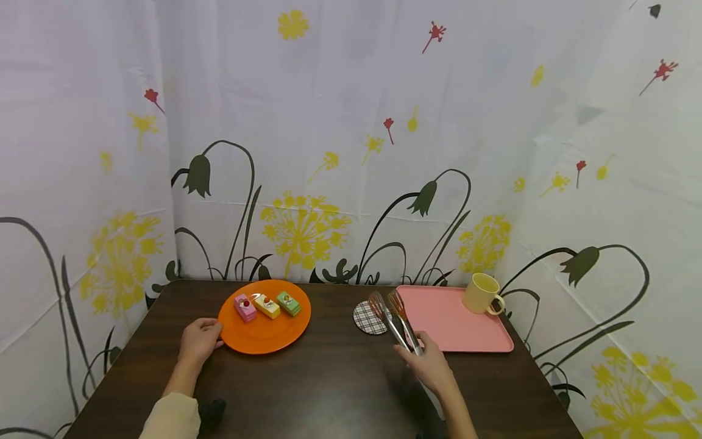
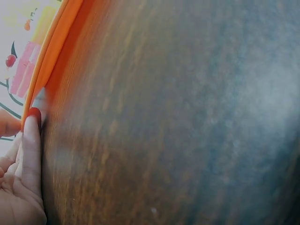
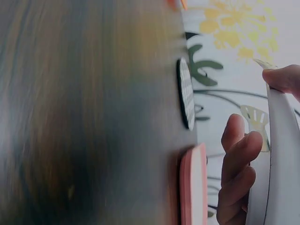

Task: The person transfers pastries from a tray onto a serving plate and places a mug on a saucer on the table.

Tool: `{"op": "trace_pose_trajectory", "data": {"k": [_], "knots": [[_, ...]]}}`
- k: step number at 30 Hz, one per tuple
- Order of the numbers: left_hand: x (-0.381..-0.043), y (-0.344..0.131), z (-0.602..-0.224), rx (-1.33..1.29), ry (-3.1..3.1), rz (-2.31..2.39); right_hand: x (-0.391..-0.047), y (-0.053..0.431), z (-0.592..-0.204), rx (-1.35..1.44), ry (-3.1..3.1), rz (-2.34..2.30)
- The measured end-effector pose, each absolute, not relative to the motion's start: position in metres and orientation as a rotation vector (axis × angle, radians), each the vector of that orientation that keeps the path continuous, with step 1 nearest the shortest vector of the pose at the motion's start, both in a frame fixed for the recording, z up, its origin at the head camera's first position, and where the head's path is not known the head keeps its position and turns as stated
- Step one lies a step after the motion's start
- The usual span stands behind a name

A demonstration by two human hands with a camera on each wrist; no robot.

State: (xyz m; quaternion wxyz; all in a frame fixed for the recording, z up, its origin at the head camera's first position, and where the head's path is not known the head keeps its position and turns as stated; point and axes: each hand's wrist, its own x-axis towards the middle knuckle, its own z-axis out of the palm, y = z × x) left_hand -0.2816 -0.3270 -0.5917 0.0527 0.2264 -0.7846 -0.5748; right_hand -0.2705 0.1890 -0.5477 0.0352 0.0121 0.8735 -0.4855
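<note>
My left hand (image 1: 198, 341) pinches the left rim of an orange plate (image 1: 258, 338) between thumb and fingers, as the left wrist view also shows. Three toy cake slices lie on that plate: a pink one (image 1: 245, 308), a yellow one (image 1: 267, 306) and a green one (image 1: 288, 303). Metal tongs (image 1: 403, 329) are held in my right hand (image 1: 430, 366), above the table, their slotted tips spread apart with nothing between them. Those tips hang over a round checked coaster (image 1: 370, 318) and the left edge of a pink tray (image 1: 455, 338).
A yellow mug (image 1: 481, 294) stands at the tray's back right corner. Everything sits on a dark wooden table (image 1: 307, 390). A flower-printed curtain (image 1: 329, 152) hangs behind the table and along its sides.
</note>
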Motion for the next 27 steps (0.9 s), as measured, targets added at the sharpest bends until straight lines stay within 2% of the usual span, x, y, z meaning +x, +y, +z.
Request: {"op": "trace_pose_trajectory", "data": {"k": [17, 27], "knots": [[-0.282, -0.326, -0.594, 0.708, -2.400, -1.747, -0.262, 0.222, -0.553, 0.221, 2.714, -1.435], [-0.281, -0.329, -0.592, 0.677, -2.423, -1.732, -0.258, 0.261, -0.556, 0.298, 2.717, -1.467]]}}
